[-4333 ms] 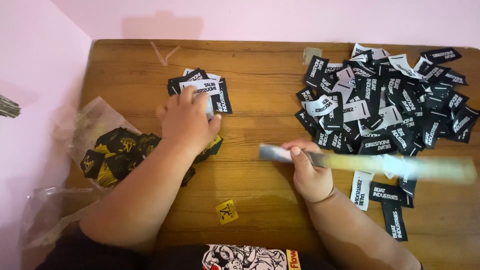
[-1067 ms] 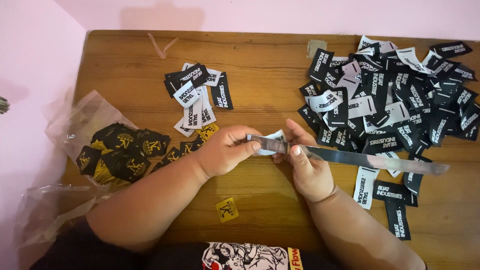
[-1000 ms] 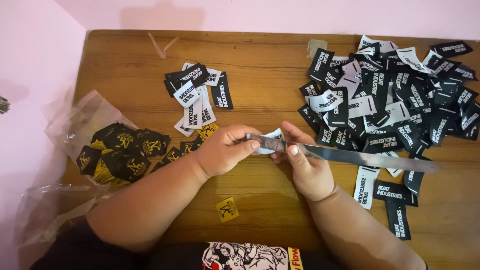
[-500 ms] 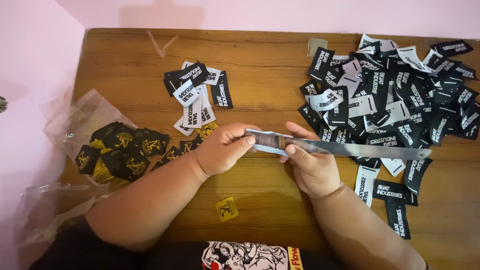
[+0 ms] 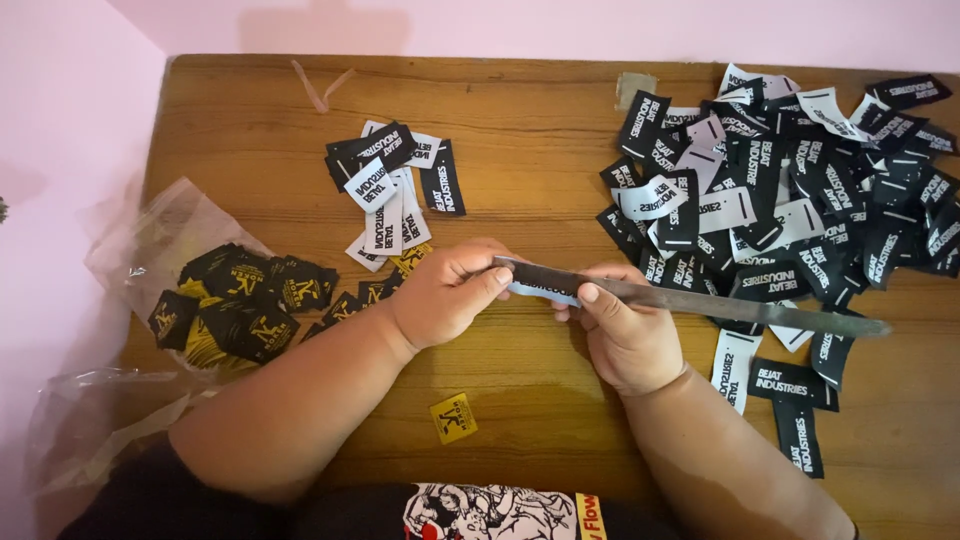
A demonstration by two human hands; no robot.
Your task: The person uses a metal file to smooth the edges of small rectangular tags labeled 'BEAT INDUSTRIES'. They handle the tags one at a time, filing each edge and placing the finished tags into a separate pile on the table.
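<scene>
My left hand (image 5: pixel 445 295) and right hand (image 5: pixel 625 335) have fingers clamped on a long metal blade (image 5: pixel 700 300), pinning a woven label (image 5: pixel 545 290) under it. I should press the blade flat along the fold, steadily.

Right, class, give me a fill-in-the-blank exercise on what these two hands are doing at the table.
1. The right hand holds a long metal ____.
2. The left hand pinches a small label against the blade's ____ end.
3. The biggest pile of labels lies to the person's ____.

Missing words: blade; near; right
</scene>
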